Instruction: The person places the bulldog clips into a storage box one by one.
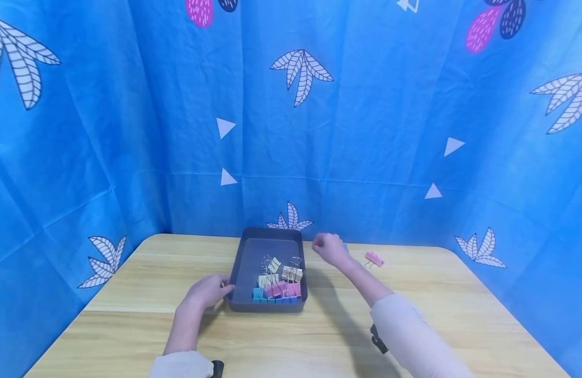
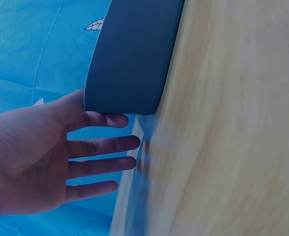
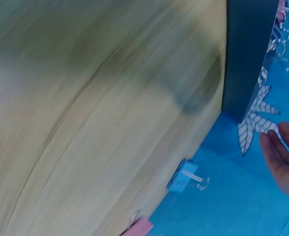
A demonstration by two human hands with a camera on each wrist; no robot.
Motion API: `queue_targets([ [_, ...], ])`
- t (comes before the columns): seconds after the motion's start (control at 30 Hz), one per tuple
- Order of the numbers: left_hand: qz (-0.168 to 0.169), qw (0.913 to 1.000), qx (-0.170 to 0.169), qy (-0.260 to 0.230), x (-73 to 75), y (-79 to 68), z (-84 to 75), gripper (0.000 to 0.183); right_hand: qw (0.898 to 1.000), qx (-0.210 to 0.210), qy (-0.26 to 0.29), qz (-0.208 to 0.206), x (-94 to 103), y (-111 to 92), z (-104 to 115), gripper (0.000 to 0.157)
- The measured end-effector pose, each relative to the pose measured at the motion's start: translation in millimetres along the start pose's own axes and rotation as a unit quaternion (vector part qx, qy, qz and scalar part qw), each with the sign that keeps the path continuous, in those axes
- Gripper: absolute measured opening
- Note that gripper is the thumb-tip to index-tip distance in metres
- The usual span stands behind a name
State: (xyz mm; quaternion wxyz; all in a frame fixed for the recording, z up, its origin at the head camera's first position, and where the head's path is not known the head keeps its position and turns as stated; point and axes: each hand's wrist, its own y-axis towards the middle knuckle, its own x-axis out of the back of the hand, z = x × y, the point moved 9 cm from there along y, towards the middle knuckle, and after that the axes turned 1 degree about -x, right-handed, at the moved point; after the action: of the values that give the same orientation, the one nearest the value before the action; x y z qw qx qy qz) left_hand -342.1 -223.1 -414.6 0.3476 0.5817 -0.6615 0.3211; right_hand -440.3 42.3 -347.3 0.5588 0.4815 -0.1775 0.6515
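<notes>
A dark grey tray (image 1: 253,262) stands on the table, with yellow, pink, teal and blue binder clips (image 1: 283,289) heaped in its near half. My left hand (image 1: 208,291) holds the tray at its left wall near the front corner. In the left wrist view its thumb passes behind the tray wall (image 2: 134,59), while the other fingers stretch out spread. Just beyond the tray's right rim hovers my right hand (image 1: 331,249), fingers loosely bent with no object visible in them. Close by on the table lie a blue binder clip (image 3: 183,177) and a pink binder clip (image 1: 374,258).
The pale wooden table (image 1: 414,304) has rounded far corners. A blue patterned curtain (image 1: 366,131) hangs along its back and sides. The blue clip sits close to the table's far edge, largely behind my right hand in the head view.
</notes>
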Motion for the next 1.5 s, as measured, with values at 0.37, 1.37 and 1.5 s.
queue_targets([
  [0.37, 0.000, 1.0000, -0.003, 0.005, 0.6, -0.6, -1.5, 0.028, 1.000, -0.023, -0.014, -0.008, 30.5, -15, -37, 0.005],
  [1.37, -0.002, 1.0000, 0.000, -0.002, 0.4, -0.8, -1.9, 0.025, 0.990, -0.132, -0.036, -0.018, 74.2, -45, -141, 0.012],
  [1.5, -0.002, 1.0000, 0.001, -0.001, 1.2, -1.3, -2.7, 0.025, 0.987, -0.156, -0.017, -0.023, 75.8, -48, -150, 0.015],
])
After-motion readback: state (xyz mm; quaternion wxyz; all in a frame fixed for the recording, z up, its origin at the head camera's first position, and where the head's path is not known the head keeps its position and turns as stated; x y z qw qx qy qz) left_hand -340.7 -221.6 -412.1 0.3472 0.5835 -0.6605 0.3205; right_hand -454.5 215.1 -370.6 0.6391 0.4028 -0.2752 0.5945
